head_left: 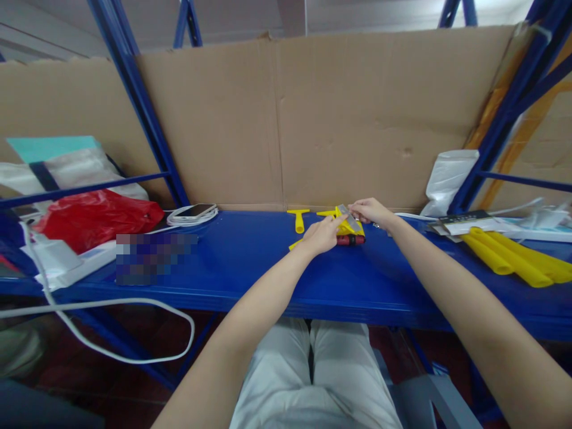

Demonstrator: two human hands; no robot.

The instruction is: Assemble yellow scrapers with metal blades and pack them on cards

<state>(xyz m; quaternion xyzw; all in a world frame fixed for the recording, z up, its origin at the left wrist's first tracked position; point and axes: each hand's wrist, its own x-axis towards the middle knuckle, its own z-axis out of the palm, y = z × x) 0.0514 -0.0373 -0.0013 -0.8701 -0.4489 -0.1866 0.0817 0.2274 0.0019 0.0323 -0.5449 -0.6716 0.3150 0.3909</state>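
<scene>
My left hand [320, 235] is closed on a yellow T-shaped scraper piece [328, 213], its index finger stretched toward the piece. A flat grey metal blade [351, 220] lies against the yellow piece. My right hand [369, 211] pinches at the upper right edge of that blade; its exact grip is partly hidden. Just below the blade are more yellow plastic [357, 231] and a red and black tool handle [351, 240]. Another yellow T-shaped piece [299, 220] lies to the left of my hands. Part of a yellow thing [294, 245] shows beside my left wrist.
Several yellow tubes [504, 256] lie at the right on the blue table [250, 262], near a white pouch [449, 179]. At the left are a phone [197, 211] on a coiled white cable, a red bag [100, 217] and a hanging cable [134, 360]. Cardboard [214, 131] stands behind.
</scene>
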